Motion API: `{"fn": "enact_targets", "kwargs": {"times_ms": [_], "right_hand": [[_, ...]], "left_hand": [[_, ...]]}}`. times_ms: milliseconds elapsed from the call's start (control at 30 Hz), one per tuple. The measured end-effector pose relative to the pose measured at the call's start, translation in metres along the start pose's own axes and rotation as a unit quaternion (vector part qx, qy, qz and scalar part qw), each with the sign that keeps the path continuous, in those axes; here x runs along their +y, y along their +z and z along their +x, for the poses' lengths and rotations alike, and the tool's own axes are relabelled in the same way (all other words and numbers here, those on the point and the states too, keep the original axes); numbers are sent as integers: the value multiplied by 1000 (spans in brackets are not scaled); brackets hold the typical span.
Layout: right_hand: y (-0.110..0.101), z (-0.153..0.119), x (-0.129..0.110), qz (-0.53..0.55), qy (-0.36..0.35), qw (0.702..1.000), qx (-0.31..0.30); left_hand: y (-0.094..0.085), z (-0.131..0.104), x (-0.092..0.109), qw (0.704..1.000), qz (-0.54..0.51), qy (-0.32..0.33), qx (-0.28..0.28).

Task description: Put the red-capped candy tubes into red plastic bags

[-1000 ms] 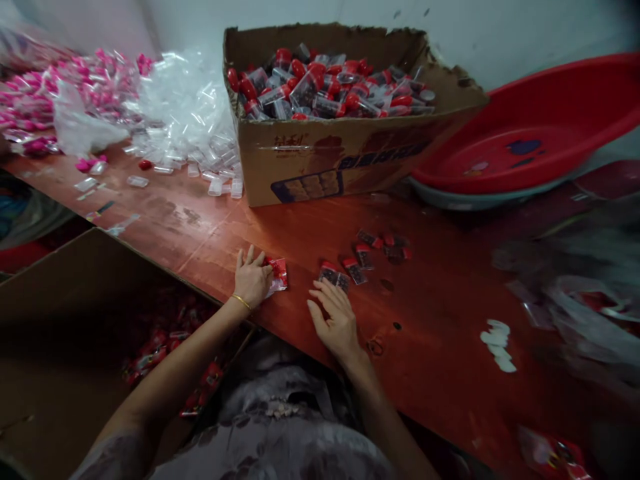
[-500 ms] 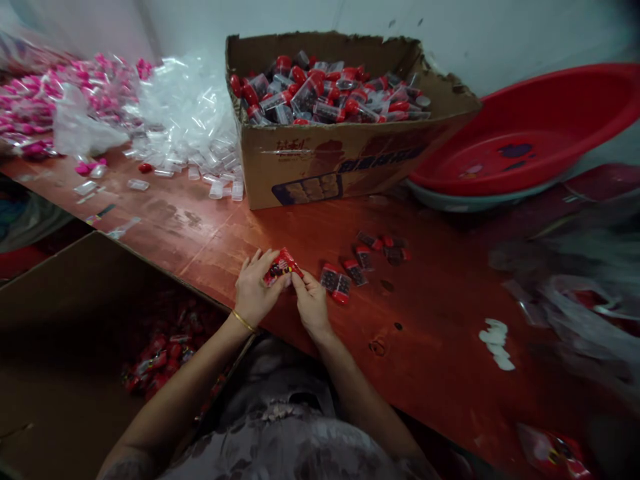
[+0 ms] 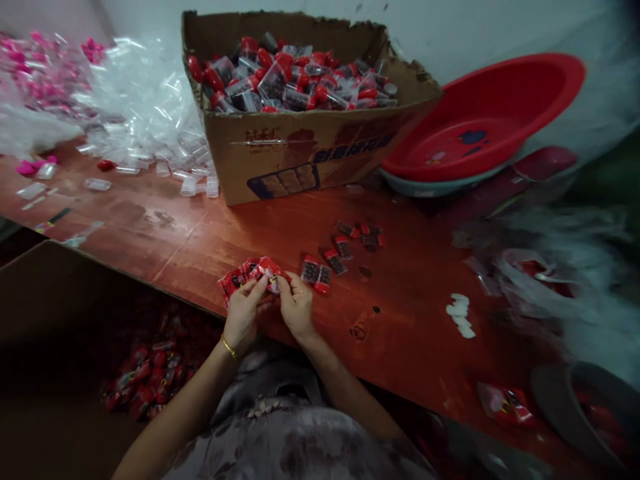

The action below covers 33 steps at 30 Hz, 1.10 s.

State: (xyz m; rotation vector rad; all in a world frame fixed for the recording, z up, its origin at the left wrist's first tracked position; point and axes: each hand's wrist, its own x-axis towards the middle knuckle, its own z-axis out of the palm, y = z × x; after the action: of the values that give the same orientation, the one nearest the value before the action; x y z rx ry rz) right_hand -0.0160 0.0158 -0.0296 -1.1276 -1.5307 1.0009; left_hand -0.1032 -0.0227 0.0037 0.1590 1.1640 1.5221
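Observation:
Over the table's front edge, my left hand point(image 3: 243, 309) has its fingers closed on red printed packets point(image 3: 239, 275), which fan out beyond its fingertips. My right hand point(image 3: 296, 305) pinches the right end of the same red packaging, close to the left thumb. Just to the right of my hands lie two small clear containers point(image 3: 315, 272) with dark contents and red caps, side by side. More such containers point(image 3: 344, 247) are scattered a little farther back.
A cardboard box point(image 3: 265, 160) full of red-capped containers stands behind. Clear empty tubes point(image 3: 150, 100) are heaped at left. At right are a red basin point(image 3: 530, 87), white pieces point(image 3: 461, 315) and plastic bags. A lower box point(image 3: 65, 293) holds red packets point(image 3: 145, 380).
The view has shifted to the right. More red packets now show, fanned out beyond my left hand, whose fingers have folded in; the right hand still pinches the packaging.

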Motion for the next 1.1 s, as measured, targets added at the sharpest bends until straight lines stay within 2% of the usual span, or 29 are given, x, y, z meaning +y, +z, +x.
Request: {"fn": "enact_targets", "kwargs": {"times_ms": [167, 400, 500, 567, 667, 733, 800, 900, 967, 1033, 1100], "right_hand": [[-7, -3, -2, -13, -15, 999, -38], [-19, 0, 5, -34, 0, 999, -30], [-34, 12, 4, -114, -27, 992, -48], [-48, 22, 6, -240, -53, 969, -27], [-64, 34, 15, -444, -52, 894, 32], [-68, 37, 23, -508, -54, 859, 27], [-68, 35, 29, -519, -72, 851, 0], [-64, 30, 31, -487, -99, 867, -29], [-63, 27, 29, -443, -100, 890, -48], [-65, 21, 25, -368, -74, 925, -64], [-70, 12, 18, -248, -21, 965, -78]], "left_hand": [[2, 4, 1, 999, 12, 33, 33], [5, 9, -6, 994, 86, 63, -19], [4, 14, -3, 991, 102, 83, -10], [2, 17, 3, 994, 81, 76, 15], [-2, 19, 13, 999, 32, 19, 20], [-6, 19, 18, 1000, 6, -26, -7], [-8, 16, 20, 997, -10, -61, -35], [-12, 12, 18, 995, -19, -82, -48], [-15, 9, 17, 996, -18, -81, -46], [-18, 7, 16, 996, -13, -70, -44], [-21, 5, 16, 998, -1, -55, -42]]}}
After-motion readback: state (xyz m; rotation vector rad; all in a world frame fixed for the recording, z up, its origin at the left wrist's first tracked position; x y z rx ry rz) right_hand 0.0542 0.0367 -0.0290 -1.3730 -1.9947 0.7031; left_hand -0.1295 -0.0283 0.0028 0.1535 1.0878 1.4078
